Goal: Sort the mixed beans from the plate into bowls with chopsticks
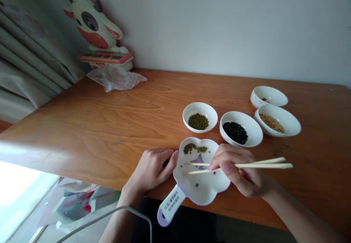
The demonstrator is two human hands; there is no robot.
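Note:
My right hand (241,168) is closed around a pair of light wooden chopsticks (263,163). Their tips are slightly apart over the middle of a white flower-shaped dish (200,192) with a purple rim and a labelled handle; nothing shows between them. Two small groups of mung beans (189,148) lie in the dish's far lobe, above a printed cartoon figure. My left hand (156,168) rests on the table with curled fingers, its thumb and fingertips against the dish's left rim. Behind the dish stands a white bowl of mung beans (198,121).
Right of the mung beans are a bowl of black beans or seeds (235,133), a bowl of tan kernels (272,122) and a bowl (271,95) with a few reddish-brown pieces. A cow-shaped toy keyboard (105,56) and clear plastic bag (116,78) sit back left. A grey cable (123,208) crosses in front.

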